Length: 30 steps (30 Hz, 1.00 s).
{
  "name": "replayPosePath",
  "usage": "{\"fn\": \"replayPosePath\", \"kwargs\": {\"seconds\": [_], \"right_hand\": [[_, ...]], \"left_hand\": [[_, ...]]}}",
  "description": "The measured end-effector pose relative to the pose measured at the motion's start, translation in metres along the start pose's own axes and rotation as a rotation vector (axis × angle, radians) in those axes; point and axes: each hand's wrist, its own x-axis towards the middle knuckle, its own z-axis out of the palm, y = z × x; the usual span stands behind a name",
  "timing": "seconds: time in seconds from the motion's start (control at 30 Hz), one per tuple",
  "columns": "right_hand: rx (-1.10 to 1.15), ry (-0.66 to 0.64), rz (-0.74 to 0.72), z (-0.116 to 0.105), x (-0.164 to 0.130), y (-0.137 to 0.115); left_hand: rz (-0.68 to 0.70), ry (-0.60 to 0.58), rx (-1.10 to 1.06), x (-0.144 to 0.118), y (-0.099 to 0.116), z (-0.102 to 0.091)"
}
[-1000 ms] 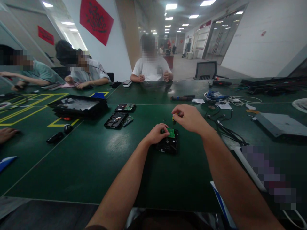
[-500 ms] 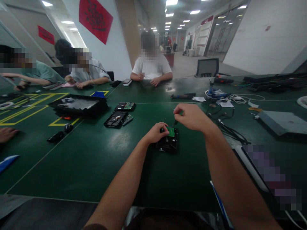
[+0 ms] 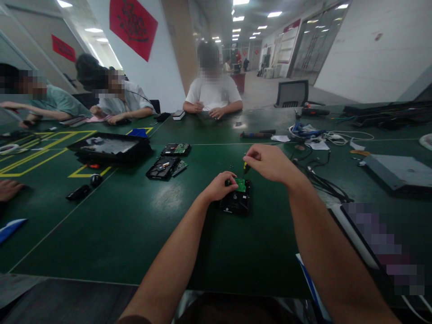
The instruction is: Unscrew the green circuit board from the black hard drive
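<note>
Bare green table (image 3: 135,225) lies wide to the left of the hard drive (image 3: 236,200) and in front of it, toward the near edge. Farther left and back, two opened drives (image 3: 166,167) and a black tray (image 3: 110,148) block the way. To the right, a tangle of black cables (image 3: 320,177) crowds close, with a grey panel (image 3: 398,171) beyond. Behind the drive, a clear strip runs to a screwdriver (image 3: 256,134).

Ceiling panels (image 3: 240,18) light it okay, dull glare on the table (image 3: 168,198) left of the grip, edges warped and soft.
</note>
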Motion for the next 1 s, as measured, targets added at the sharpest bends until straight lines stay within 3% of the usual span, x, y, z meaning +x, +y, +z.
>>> {"fn": "replayPosePath", "kwargs": {"seconds": [0.07, 0.27, 0.4, 0.57, 0.73, 1.0], "right_hand": [[-0.012, 0.004, 0.023, 0.002, 0.0, -0.003], [0.17, -0.176, 0.047, 0.0, -0.002, -0.01], [0.168, -0.228, 0.024, -0.002, -0.002, -0.01], [0.038, -0.215, -0.069, -0.007, -0.001, -0.011], [-0.067, -0.163, -0.049, -0.009, -0.001, -0.015], [0.108, -0.25, -0.002, -0.005, -0.002, -0.016]], "left_hand": [[0.003, -0.003, -0.001, 0.0, 0.0, 0.0], [-0.003, -0.003, 0.019, 0.001, -0.003, 0.001], [0.025, 0.007, 0.005, 0.001, -0.005, 0.002], [0.012, -0.002, 0.019, 0.001, -0.002, 0.001], [0.014, -0.008, 0.016, 0.001, 0.001, -0.001], [0.03, 0.001, 0.012, 0.001, -0.002, 0.001]]}}
